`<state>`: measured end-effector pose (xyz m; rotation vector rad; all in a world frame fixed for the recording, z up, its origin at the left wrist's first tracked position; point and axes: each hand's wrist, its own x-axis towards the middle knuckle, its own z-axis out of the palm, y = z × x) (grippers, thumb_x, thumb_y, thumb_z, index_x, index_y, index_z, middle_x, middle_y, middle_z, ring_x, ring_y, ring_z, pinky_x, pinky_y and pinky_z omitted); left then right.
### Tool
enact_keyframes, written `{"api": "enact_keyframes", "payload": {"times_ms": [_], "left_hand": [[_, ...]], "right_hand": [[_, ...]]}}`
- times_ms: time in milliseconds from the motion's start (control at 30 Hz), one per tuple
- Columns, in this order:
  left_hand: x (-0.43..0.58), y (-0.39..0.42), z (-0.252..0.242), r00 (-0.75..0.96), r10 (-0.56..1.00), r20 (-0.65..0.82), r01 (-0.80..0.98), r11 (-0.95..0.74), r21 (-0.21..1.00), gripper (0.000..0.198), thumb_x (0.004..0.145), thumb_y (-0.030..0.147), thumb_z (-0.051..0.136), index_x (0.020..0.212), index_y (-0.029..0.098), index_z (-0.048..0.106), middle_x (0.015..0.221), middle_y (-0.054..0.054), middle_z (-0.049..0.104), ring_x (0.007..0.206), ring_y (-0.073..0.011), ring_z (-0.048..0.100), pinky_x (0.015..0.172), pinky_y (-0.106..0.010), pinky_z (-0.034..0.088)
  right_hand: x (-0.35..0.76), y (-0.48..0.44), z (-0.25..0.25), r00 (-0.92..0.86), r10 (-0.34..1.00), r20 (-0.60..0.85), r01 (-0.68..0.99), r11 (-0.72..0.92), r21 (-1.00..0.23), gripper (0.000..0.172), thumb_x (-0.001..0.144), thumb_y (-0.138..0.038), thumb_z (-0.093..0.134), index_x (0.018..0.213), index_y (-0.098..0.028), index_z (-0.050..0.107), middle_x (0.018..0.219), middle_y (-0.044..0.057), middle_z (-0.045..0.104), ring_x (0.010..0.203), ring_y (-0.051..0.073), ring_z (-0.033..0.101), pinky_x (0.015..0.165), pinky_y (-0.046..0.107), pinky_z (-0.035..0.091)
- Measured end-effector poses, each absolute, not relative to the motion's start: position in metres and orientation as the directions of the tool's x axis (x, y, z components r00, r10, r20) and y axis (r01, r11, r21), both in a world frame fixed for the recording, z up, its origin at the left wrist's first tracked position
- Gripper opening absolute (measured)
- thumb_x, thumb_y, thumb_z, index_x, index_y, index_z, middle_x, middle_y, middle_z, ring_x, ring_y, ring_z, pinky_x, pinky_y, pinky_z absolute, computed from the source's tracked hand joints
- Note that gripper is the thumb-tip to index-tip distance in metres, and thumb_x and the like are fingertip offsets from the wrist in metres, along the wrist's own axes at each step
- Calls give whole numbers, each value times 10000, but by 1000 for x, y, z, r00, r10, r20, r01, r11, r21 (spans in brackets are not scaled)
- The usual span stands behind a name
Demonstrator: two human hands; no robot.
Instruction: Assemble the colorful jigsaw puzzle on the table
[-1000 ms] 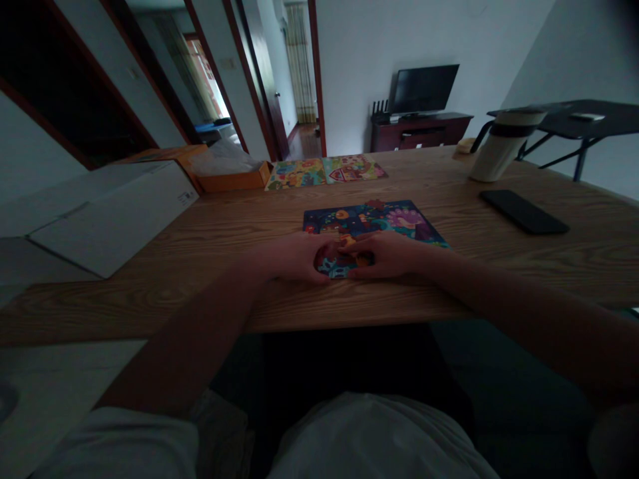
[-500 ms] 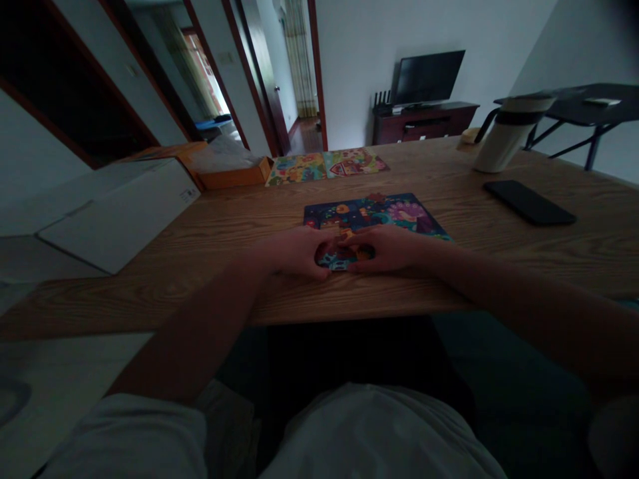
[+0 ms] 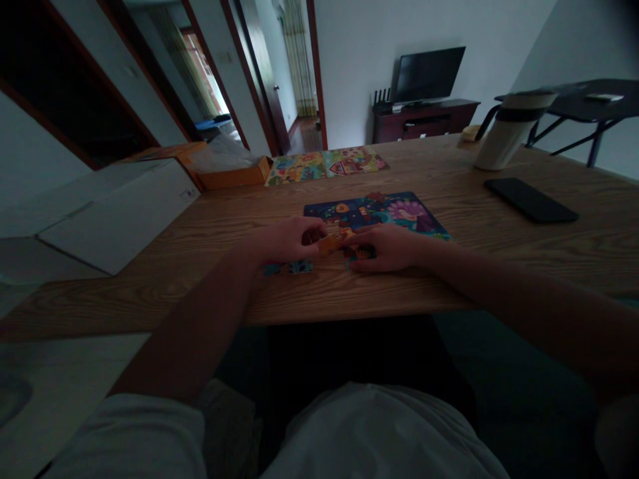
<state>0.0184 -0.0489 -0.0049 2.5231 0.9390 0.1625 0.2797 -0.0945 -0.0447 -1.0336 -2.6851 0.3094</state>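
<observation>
A dark blue jigsaw puzzle (image 3: 384, 211) lies on the wooden table (image 3: 200, 266) in front of me. My left hand (image 3: 287, 241) pinches an orange puzzle piece (image 3: 333, 241) just above the puzzle's near left corner. My right hand (image 3: 387, 247) rests on the puzzle's near edge, fingers curled, its fingertips touching the same orange piece. A loose blue piece (image 3: 289, 268) lies on the bare wood under my left hand, apart from the puzzle.
Two finished colourful puzzles (image 3: 324, 165) lie farther back. An orange box (image 3: 224, 166) and a white carton (image 3: 114, 213) sit to the left. A white jug (image 3: 509, 130) and a black phone (image 3: 532, 199) are on the right. A TV (image 3: 429, 73) stands against the far wall.
My left hand has lifted and drawn left, pulling an orange piece up from the puzzle. A blue piece now lies on the wood at the left. My right hand stayed in place.
</observation>
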Motion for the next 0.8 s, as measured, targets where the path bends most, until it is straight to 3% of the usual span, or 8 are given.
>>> {"api": "enact_keyframes", "payload": {"times_ms": [200, 367, 467, 667, 800], "left_hand": [[21, -47, -5, 755, 656, 21, 584, -686, 434, 112, 777, 240, 594, 812, 169, 674, 684, 14, 622, 612, -127, 551, 586, -248, 408], [16, -38, -3, 660, 723, 205, 510, -631, 584, 141, 756, 252, 626, 873, 175, 611, 802, -6, 660, 716, -150, 611, 648, -261, 480], [10, -30, -3, 580, 760, 293, 551, -631, 546, 177, 727, 273, 685, 832, 184, 575, 824, -13, 652, 740, -156, 600, 649, -265, 472], [3, -33, 2, 635, 751, -183, 693, -448, 566, 283, 696, 268, 687, 955, 196, 602, 825, -5, 671, 683, -166, 611, 558, -248, 432], [5, -37, 4, 663, 734, -147, 664, -487, 567, 292, 688, 315, 707, 930, 203, 588, 818, -2, 650, 694, -167, 601, 563, -248, 423]], "right_hand": [[280, -93, -47, -729, 666, 161, 621, 741, -256, 389, 942, -418, 609, 1243, -206, 734, 1007, 92, 746, 797, 207, 656, 701, 295, 429], [281, -94, -45, -737, 657, 161, 595, 743, -306, 521, 947, -350, 600, 1468, -322, 587, 1026, 27, 746, 755, 171, 639, 672, 265, 400], [281, -96, -42, -738, 658, 152, 577, 732, -362, 527, 964, -335, 574, 1491, -338, 559, 948, 1, 726, 717, 153, 616, 651, 252, 383], [284, -92, -40, -617, 758, 210, 663, 645, -380, 457, 969, -427, 566, 1353, -202, 669, 772, 16, 662, 625, 147, 550, 592, 262, 345], [308, -76, -37, -348, 871, 347, 751, 480, -453, 460, 958, -476, 557, 1275, -173, 695, 691, 3, 599, 593, 152, 508, 571, 272, 350]]}}
